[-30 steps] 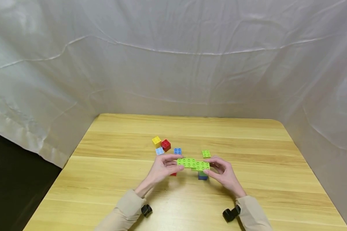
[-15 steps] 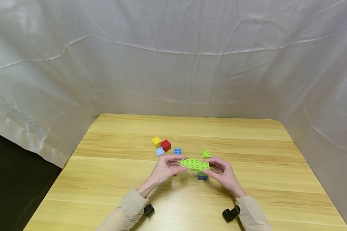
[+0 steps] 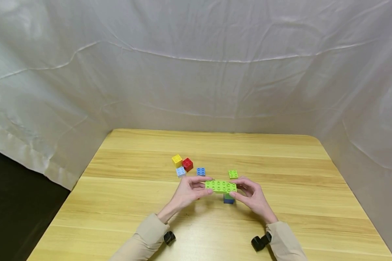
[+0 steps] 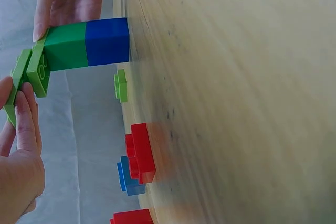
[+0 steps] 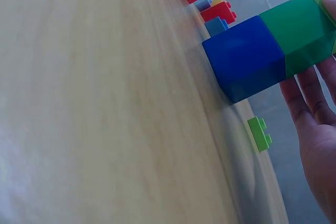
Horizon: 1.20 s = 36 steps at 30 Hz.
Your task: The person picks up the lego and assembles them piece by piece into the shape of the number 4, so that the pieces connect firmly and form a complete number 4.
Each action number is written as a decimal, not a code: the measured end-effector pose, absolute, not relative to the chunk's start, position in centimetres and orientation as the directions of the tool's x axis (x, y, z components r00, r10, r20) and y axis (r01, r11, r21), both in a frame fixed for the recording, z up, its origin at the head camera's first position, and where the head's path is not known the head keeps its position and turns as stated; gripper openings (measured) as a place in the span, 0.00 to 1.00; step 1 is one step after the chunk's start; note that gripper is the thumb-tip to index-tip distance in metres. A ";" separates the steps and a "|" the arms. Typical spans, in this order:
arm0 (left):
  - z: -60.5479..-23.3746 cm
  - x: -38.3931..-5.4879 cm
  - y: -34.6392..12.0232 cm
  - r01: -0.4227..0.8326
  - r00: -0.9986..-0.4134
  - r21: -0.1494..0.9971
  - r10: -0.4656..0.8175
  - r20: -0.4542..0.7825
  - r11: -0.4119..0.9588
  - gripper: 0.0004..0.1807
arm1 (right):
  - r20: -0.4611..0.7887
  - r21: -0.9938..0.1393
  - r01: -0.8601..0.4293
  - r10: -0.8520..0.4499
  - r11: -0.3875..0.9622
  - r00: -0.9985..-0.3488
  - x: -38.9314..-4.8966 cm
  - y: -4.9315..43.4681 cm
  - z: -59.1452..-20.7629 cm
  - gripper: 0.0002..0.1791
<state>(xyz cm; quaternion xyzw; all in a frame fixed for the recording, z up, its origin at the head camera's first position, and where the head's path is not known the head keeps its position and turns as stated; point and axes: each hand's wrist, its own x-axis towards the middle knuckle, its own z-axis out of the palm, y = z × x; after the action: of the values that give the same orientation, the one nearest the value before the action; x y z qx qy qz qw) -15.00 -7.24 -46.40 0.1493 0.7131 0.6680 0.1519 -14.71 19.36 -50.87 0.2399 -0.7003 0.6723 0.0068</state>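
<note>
A stack stands upright on the table: a dark blue brick (image 5: 244,59) at the bottom, a dark green brick (image 4: 65,45) on it, and a long lime-green brick (image 4: 39,72) on top, overhanging to the left. My right hand (image 3: 253,195) pinches the right end of that top brick between thumb and fingers. With thumb and fingers, my left hand (image 3: 187,192) holds a second long lime-green brick (image 3: 215,186) over the overhanging part. In the left wrist view this second brick looks slightly tilted; whether its studs are joined cannot be told.
Behind the hands lie a small lime-green brick (image 3: 233,174), a blue brick (image 3: 200,171), a light blue brick (image 3: 180,171), a red brick (image 3: 187,164) and a yellow brick (image 3: 177,160). Another red brick (image 4: 140,153) lies beneath the left hand. Grey cloth (image 3: 196,90) surrounds the table.
My left hand has shifted right and slightly down, bringing its lime-green brick further over the stack's top brick. The right hand and stack stay nearly still.
</note>
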 end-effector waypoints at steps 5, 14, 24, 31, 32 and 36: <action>-46.3 -15.0 -7.2 0.008 -0.911 0.998 0.412 -0.019 0.063 0.24 | 0.343 -0.935 -0.355 -0.329 -0.026 -0.880 -14.8 19.4 -50.8 0.19; -46.0 -15.0 -7.1 0.024 -0.909 0.998 0.417 -0.002 0.057 0.23 | 0.339 -0.936 -0.350 -0.332 -0.027 -0.880 -14.8 19.4 -50.8 0.19; -46.0 -15.3 -7.2 0.050 -0.908 0.992 0.418 -0.002 0.112 0.22 | 0.348 -0.934 -0.357 -0.336 -0.037 -0.875 -14.8 19.4 -50.9 0.19; -45.7 -15.5 -7.3 0.061 -0.901 0.989 0.435 -0.004 0.136 0.22 | 0.339 -0.936 -0.351 -0.330 -0.025 -0.881 -14.8 19.5 -51.0 0.19; -45.6 -15.5 -7.3 0.063 -0.899 0.988 0.437 -0.004 0.138 0.22 | 0.339 -0.936 -0.351 -0.329 -0.024 -0.881 -14.8 19.5 -51.0 0.19; -45.5 -15.6 -7.4 0.069 -0.896 0.986 0.444 -0.007 0.155 0.22 | 0.341 -0.935 -0.353 -0.329 -0.026 -0.881 -14.8 19.4 -51.0 0.19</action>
<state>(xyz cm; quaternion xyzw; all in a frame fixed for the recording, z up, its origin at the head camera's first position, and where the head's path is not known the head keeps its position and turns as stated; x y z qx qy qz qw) -15.55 -7.37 -45.50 0.1722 0.7450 0.6269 0.1495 -14.77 19.41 -50.99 0.2443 -0.6979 0.6732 0.0087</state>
